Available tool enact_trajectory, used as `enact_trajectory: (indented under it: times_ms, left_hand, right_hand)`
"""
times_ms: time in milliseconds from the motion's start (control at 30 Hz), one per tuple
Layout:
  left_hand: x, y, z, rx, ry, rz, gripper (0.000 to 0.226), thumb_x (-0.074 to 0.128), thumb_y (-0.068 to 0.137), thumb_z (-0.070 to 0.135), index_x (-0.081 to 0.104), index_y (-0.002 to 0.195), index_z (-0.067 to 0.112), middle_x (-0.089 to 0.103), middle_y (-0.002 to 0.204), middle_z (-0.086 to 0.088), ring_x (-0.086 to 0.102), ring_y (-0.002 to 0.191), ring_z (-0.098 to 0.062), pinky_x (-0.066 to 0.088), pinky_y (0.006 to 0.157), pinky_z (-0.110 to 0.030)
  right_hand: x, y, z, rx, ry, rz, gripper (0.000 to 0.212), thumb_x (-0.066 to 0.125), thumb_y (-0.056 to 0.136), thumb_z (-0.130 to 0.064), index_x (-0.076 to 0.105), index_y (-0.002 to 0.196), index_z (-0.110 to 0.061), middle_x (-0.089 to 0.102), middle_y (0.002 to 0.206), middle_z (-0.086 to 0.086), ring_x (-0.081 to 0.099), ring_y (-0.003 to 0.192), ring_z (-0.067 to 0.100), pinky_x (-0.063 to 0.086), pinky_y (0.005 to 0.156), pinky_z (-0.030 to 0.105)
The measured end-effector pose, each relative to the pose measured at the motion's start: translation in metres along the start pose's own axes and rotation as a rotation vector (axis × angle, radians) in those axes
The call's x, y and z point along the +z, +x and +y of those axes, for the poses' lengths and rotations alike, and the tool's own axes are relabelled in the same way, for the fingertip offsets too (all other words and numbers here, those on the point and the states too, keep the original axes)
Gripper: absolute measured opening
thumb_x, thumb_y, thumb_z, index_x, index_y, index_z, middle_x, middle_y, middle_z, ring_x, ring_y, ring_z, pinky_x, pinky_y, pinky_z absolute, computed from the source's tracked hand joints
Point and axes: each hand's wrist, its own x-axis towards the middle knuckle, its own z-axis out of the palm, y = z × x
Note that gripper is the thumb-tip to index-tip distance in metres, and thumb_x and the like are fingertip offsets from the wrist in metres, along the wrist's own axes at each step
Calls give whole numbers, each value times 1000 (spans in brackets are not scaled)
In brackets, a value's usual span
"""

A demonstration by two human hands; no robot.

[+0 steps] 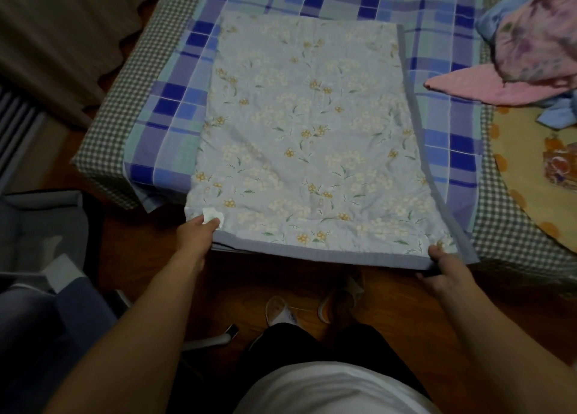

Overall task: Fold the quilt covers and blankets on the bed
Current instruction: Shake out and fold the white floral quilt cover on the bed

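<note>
I see a floral quilt (312,138), already folded into a long panel, lying on a plaid sheet (175,101) that covers the bed (103,151). The quilt's long axis runs straight away from the person, and its near short edge hangs just past the bed's near side. The left hand (195,237) pinches the quilt's near left corner, thumb on top beside a small white tag (212,218). The right hand (445,266) grips the near right corner, fingers curled under the hem; I cannot tell how tightly, as the light is dim. Both hands sit equally close to that edge, so I judge the next fold would carry it forward toward the quilt's far end. Right of the quilt, well apart, lies a crumpled pink blanket (530,48), not yet folded.
</note>
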Motion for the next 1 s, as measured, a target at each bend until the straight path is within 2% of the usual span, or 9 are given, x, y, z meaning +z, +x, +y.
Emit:
enact_trajectory:
  times_ms: [100,233,367,500,600,700,800,900,1000]
  left_hand:
    - [9,-1,0,46,73,125,43,62,97,32,59,134,11,59,131,-12,57,115,-30,50,94,-39]
    - [9,0,-2,-29,7,237,41,53,98,38,60,129,12,62,124,-12,60,111,-31,52,96,-45]
    - [8,-1,-14,-102,-142,213,44,59,87,22,55,131,23,61,125,-11,60,106,-29,54,92,-45]
    - [11,2,-27,-24,-107,271,35,60,87,-3,61,112,22,50,137,-10,51,121,-31,53,93,-41]
    - [13,6,-32,149,125,187,42,45,92,-10,72,103,20,47,143,-10,51,120,-30,53,95,-39]
    - [11,14,-32,226,511,63,39,45,98,3,74,99,28,53,137,-11,55,107,-26,55,89,-38]
    - [6,25,-27,160,724,-48,39,43,99,9,70,120,28,47,145,-13,52,117,-34,49,101,-44]
    - [-3,20,-9,172,604,-147,45,42,99,2,61,135,21,38,153,-16,44,129,-39,40,111,-41]
    - [-15,3,13,143,276,-8,40,56,94,0,62,130,16,47,143,-14,49,123,-35,47,97,-39]
  right_hand:
    - [0,2,1,2,11,4,49,67,91,-9,51,136,-19,56,106,7,53,81,26,51,84,49]
    - [2,2,1,3,35,18,48,66,91,-9,52,136,-20,56,122,8,57,94,28,52,82,49]
    - [4,0,4,12,37,10,48,66,91,-8,52,136,-20,56,120,9,58,95,29,53,79,49]
    - [3,0,7,31,26,35,49,66,91,-8,53,136,-21,55,123,9,57,107,31,55,75,50]
    - [2,2,5,18,11,49,50,68,89,-10,53,136,-22,57,125,9,58,92,30,53,54,51]
    - [5,-2,-1,2,2,46,50,67,91,-10,53,137,-24,57,124,8,57,85,29,50,54,51]
    - [11,-10,-8,-8,-12,21,50,65,92,-9,52,138,-23,57,128,9,57,84,29,51,56,50]
    - [14,-24,-16,-12,-4,8,51,64,93,-7,50,140,-21,56,129,9,56,84,29,52,63,51]
    - [22,-46,-28,-10,-8,14,51,62,94,-7,47,141,-21,52,136,7,57,111,30,53,86,51]
